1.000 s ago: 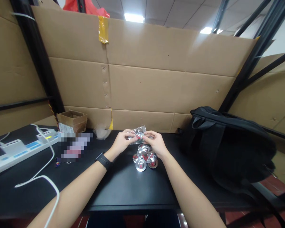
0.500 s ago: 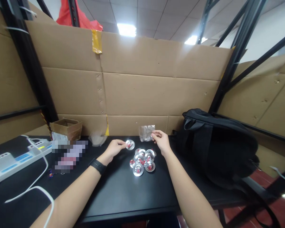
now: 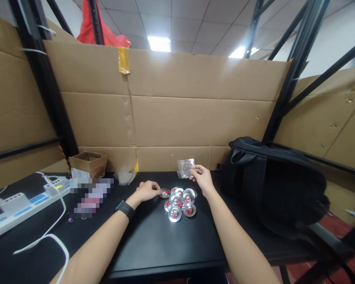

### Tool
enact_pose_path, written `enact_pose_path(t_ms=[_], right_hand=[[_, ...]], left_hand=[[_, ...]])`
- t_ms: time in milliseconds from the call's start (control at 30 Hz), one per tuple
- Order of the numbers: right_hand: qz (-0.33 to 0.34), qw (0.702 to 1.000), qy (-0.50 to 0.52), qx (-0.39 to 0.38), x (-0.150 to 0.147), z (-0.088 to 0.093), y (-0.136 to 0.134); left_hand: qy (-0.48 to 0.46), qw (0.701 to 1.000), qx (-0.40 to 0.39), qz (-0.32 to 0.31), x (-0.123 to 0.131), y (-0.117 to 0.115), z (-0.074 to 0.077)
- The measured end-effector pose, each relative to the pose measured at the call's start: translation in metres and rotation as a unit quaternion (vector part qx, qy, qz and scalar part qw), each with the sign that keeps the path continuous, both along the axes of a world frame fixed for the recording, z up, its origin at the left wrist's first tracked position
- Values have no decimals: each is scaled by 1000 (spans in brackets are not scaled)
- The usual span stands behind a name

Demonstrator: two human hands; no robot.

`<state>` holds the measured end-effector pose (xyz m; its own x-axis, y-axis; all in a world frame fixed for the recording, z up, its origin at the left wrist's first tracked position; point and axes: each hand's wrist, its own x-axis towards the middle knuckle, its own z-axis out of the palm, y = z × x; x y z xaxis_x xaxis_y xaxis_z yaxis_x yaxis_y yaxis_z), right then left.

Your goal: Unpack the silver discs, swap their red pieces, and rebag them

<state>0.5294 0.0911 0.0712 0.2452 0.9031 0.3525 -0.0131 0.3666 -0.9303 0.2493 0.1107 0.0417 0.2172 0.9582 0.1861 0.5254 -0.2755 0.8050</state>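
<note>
My left hand (image 3: 148,191), with a dark watch on its wrist, pinches the edge of a shiny silver disc (image 3: 165,193) with red on it. This disc is low, at the left side of a pile of similar silver discs (image 3: 174,214) with red centres on the black table. Beyond the pile, my right hand (image 3: 201,179) is closed on the right edge of a small clear plastic bag (image 3: 185,168), raised above the tabletop. Whether anything is inside the bag, I cannot tell.
A black backpack (image 3: 272,185) stands at the right. On the left are a white power strip (image 3: 29,203) with a loose cable, an open small cardboard box (image 3: 90,163) and another clear bag (image 3: 125,176). Cardboard panels (image 3: 171,122) wall the back.
My left hand has lowered the silver disc from above the table to beside the pile, tilting it flatter. My right hand still holds the bag in much the same place. The view has shifted slightly.
</note>
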Motion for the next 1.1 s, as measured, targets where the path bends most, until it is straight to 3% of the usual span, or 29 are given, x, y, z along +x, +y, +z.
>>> enact_pose_path(t_ms=[167,267,367,500,667,900,967,1100], right_hand=[[26,999,36,-9,-11,3,-5],[45,997,59,-17,-24,5,-11],[76,995,69,-18,-42,5,-19],[113,992,50,-24,-63,4,-30],[162,986,31,-38,-73,-1,-32],[34,994,-83,65,-64,-4,-28],[59,991,-93,72,-61,-2,-29],[171,982,-70,36,-57,0,-29]], left_hand=[[11,998,62,30,1,-1,4],[-62,991,108,-41,14,-9,11],[-188,974,49,-121,34,-21,18],[-302,949,11,-92,46,-31,27],[-317,948,31,-26,29,-23,30],[-337,941,-5,-25,19,-13,22],[-329,943,-23,-50,21,-18,25],[-317,945,-37,-71,23,-23,30]])
